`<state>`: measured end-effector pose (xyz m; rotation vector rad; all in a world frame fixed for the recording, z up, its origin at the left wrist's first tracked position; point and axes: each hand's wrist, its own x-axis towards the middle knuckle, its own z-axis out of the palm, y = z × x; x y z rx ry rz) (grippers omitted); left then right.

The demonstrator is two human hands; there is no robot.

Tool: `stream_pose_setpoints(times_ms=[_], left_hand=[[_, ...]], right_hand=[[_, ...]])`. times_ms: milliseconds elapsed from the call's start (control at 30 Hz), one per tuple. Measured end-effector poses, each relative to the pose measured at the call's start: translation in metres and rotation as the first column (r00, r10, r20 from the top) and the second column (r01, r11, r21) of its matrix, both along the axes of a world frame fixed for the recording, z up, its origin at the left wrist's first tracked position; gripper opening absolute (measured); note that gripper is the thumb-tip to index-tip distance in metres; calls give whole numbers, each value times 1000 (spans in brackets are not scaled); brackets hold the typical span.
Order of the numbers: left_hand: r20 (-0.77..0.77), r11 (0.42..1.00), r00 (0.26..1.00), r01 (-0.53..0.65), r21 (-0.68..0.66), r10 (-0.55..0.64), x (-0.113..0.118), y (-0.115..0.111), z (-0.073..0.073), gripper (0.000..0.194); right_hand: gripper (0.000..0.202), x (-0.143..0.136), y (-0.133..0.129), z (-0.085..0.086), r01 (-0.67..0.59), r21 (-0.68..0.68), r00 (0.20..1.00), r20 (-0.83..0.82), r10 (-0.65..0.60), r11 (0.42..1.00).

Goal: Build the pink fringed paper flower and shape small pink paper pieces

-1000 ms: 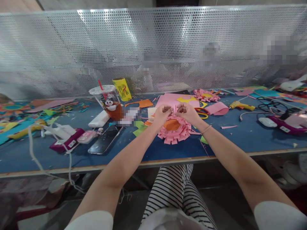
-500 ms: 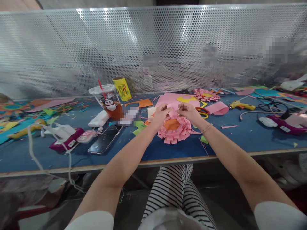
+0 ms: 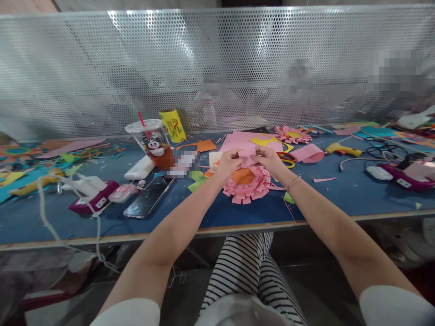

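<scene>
My left hand [image 3: 231, 162] and my right hand [image 3: 267, 158] pinch a small piece of pink paper [image 3: 248, 156] between them, one at each side. Just below it on the blue table lies a pink paper flower [image 3: 246, 192] with fringed petals and an orange centre. Behind my hands is a flat sheet of pink paper [image 3: 234, 139] with a yellow paper scrap [image 3: 265, 139] on it. Scissors with red and yellow handles [image 3: 288, 159] lie right beside my right hand, partly hidden by it.
A cup with a red straw [image 3: 154, 147], a phone [image 3: 148, 198] and a purple power strip [image 3: 93, 198] stand to the left. Right of my hands are rolled pink paper [image 3: 309, 153] and a yellow glue gun [image 3: 343, 149]. A perforated metal screen [image 3: 217, 59] rises behind the table.
The pink paper piece now shows wider and flatter between my fingers, and my fingertips have shifted slightly on it. The flower below stays in place.
</scene>
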<state>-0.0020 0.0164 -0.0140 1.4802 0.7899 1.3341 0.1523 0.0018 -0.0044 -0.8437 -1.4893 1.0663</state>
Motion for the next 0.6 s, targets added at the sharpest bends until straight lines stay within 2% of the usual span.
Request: stream_pose_setpoints(times_ms=[133, 267, 367, 600], left_hand=[[-16, 999, 1000, -16, -28, 16, -1, -1, 1, 20], [70, 993, 998, 13, -113, -5, 0, -5, 4, 14], [122, 988, 992, 26, -151, -8, 1, -7, 5, 20], [125, 988, 992, 16, -157, 4, 2, -9, 8, 28]], right_hand=[[19, -2, -1, 1, -20, -88, 996, -89, 13, 996], [18, -3, 0, 1, -24, -135, 987, -161, 2, 991], [19, -2, 2, -1, -39, -133, 985, -174, 15, 990], [23, -1, 7, -4, 0, -102, 985, -170, -17, 995]])
